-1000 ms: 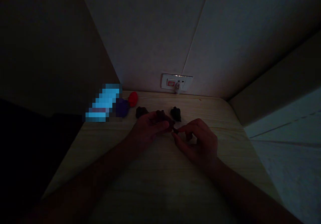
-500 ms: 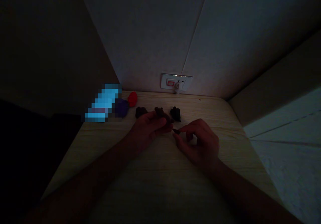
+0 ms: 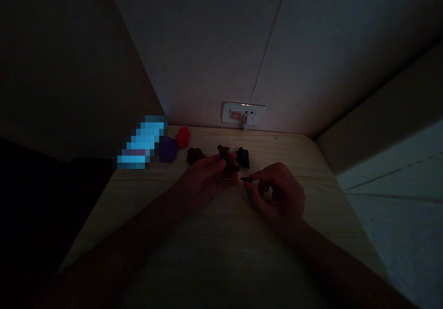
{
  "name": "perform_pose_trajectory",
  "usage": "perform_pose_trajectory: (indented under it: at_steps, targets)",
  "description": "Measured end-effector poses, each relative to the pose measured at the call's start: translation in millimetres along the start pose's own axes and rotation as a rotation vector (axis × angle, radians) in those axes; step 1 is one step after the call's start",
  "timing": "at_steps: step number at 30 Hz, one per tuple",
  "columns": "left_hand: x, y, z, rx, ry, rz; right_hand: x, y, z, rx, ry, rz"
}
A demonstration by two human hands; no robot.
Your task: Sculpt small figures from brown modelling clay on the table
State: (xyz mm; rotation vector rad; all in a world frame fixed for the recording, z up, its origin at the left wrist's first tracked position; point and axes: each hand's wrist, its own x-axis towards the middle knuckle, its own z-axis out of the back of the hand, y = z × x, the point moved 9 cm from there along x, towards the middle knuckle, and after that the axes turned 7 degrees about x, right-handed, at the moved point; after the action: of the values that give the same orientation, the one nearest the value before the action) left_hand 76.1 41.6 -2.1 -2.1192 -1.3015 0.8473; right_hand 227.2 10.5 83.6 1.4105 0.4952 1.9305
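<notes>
In the dim head view, my left hand (image 3: 202,182) is closed around a small dark brown figure (image 3: 229,160) that looks like a clay bear with rounded ears. My right hand (image 3: 278,196) pinches a small dark pointed piece (image 3: 247,179) between thumb and forefinger. Its tip points left at the fingertips of my left hand, just below the figure. A brown lump (image 3: 195,155) lies behind my left hand, partly covered by it. Close behind the figure is a black lump (image 3: 242,157). Fine detail is lost in the dark.
All this is on a pale wooden tabletop (image 3: 221,239) against a wall. A purple lump (image 3: 168,149) and a red lump (image 3: 183,136) lie at the back left, beside a blurred-out bright screen (image 3: 141,142). A wall socket (image 3: 243,113) with a plug sits above the back edge.
The brown figure in my left hand has turned more upright and shifted slightly right. My right hand has moved a little to the right with the pointed piece.
</notes>
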Motion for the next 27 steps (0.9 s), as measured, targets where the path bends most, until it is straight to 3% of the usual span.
perform_pose_trajectory:
  at_steps: [11,20,27]
  targets:
    - [0.0,4.8,-9.3,0.028,0.11,0.028,-3.6,-44.1,8.4,0.046,-0.111,-0.269]
    - [-0.6,2.3,-5.4,0.065,0.059,0.003,-2.9,-52.1,4.7,-0.002,-0.081,-0.359]
    - [-2.8,-2.3,-9.7,0.097,0.128,-0.036,-2.0,-53.7,3.2,-0.01,-0.065,-0.373]
